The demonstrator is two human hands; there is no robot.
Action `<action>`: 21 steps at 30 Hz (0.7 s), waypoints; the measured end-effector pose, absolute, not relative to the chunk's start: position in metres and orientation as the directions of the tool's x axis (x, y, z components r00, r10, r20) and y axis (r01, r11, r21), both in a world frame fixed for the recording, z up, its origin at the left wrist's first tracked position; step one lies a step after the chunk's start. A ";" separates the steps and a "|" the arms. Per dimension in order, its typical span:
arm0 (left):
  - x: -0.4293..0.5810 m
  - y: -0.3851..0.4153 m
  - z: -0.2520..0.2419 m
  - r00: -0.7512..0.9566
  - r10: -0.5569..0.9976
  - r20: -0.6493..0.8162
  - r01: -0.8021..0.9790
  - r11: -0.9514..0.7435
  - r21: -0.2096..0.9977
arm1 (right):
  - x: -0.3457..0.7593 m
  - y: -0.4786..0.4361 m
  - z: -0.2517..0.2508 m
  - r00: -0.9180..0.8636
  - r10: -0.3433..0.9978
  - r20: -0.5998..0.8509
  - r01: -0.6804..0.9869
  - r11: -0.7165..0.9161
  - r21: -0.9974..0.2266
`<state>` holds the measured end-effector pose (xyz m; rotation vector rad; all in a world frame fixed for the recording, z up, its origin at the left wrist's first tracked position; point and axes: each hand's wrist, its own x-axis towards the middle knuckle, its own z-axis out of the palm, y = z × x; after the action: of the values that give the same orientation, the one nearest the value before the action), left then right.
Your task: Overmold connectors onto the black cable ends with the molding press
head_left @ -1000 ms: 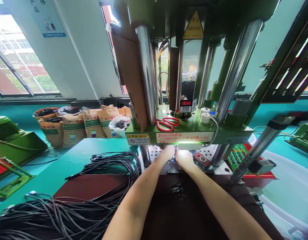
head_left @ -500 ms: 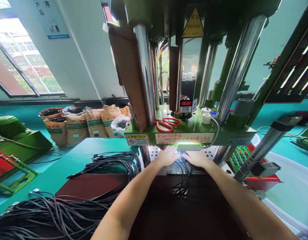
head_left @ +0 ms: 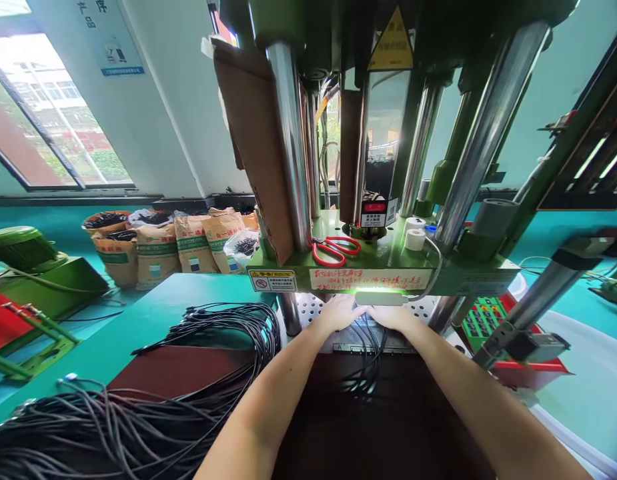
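My left hand [head_left: 338,313] and my right hand [head_left: 392,315] lie palm down, fingers stretched forward, on the lower plate [head_left: 312,307] under the green press platen [head_left: 368,273]. Between them a bunch of thin black cables [head_left: 368,347] runs from the mould area back toward me over the dark brown mat [head_left: 388,413]. The fingertips reach under the lit gap of the press and are partly hidden by the platen. Neither hand visibly grips a cable.
Two piles of black cables lie at left, one coiled [head_left: 228,327], one nearer me [head_left: 98,427]. Red scissors [head_left: 333,248] and tape rolls [head_left: 414,235] sit on the platen. Steel columns [head_left: 291,147] rise above. A green keypad box [head_left: 481,320] stands right; sacks [head_left: 158,250] line the wall.
My hands, close together a second ago, have moved apart and flattened on the plate; the black cables between them have come into view. My view has tilted slightly upward.
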<state>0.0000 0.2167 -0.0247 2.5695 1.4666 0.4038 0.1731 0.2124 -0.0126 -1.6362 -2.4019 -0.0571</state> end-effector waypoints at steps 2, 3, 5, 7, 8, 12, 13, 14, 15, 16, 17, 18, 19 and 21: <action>-0.005 0.216 -0.024 0.482 0.860 0.167 0.822 -0.510 0.255 | 0.177 0.208 -0.010 -0.349 0.911 0.218 0.921 0.376 -0.098; -0.009 0.215 -0.023 0.482 0.859 0.173 0.823 -0.511 0.247 | 0.180 0.206 -0.009 -0.352 0.910 0.220 0.920 0.379 -0.097; -0.019 0.213 -0.024 0.487 0.853 0.185 0.822 -0.520 0.232 | 0.187 0.201 -0.009 -0.361 0.906 0.221 0.916 0.389 -0.098; -0.027 0.211 -0.026 0.506 0.842 0.187 0.813 -0.538 0.223 | 0.193 0.198 -0.012 -0.369 0.904 0.216 0.912 0.397 -0.101; -0.029 0.210 -0.028 0.514 0.836 0.190 0.807 -0.547 0.221 | 0.195 0.199 -0.013 -0.371 0.904 0.212 0.911 0.398 -0.104; -0.027 0.211 -0.035 0.474 0.854 0.214 0.828 -0.515 0.223 | 0.195 0.206 -0.020 -0.352 0.912 0.209 0.916 0.382 -0.126; -0.025 0.212 -0.036 0.455 0.864 0.214 0.838 -0.497 0.225 | 0.195 0.208 -0.022 -0.343 0.915 0.212 0.918 0.375 -0.133; -0.024 0.213 -0.037 0.441 0.873 0.211 0.846 -0.482 0.228 | 0.194 0.210 -0.023 -0.333 0.918 0.215 0.920 0.367 -0.140; -0.022 0.213 -0.037 0.431 0.878 0.207 0.852 -0.472 0.229 | 0.194 0.212 -0.023 -0.323 0.921 0.219 0.922 0.359 -0.147; -0.021 0.213 -0.036 0.427 0.882 0.198 0.855 -0.465 0.229 | 0.194 0.213 -0.024 -0.314 0.923 0.223 0.923 0.352 -0.153; -0.020 0.213 -0.035 0.425 0.885 0.188 0.858 -0.460 0.229 | 0.193 0.214 -0.023 -0.306 0.924 0.228 0.925 0.345 -0.159; -0.019 0.213 -0.032 0.423 0.888 0.179 0.860 -0.456 0.230 | 0.193 0.216 -0.022 -0.299 0.926 0.233 0.926 0.340 -0.164; -0.018 0.212 -0.030 0.420 0.891 0.172 0.863 -0.451 0.230 | 0.192 0.217 -0.021 -0.293 0.926 0.237 0.927 0.336 -0.168; -0.016 0.209 -0.024 0.413 0.896 0.161 0.868 -0.441 0.229 | 0.189 0.220 -0.016 -0.281 0.927 0.246 0.929 0.328 -0.173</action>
<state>-0.0159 0.2090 -0.0240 2.5474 1.5968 0.3960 0.1890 0.2195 -0.0158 -1.6634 -2.2967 -0.0059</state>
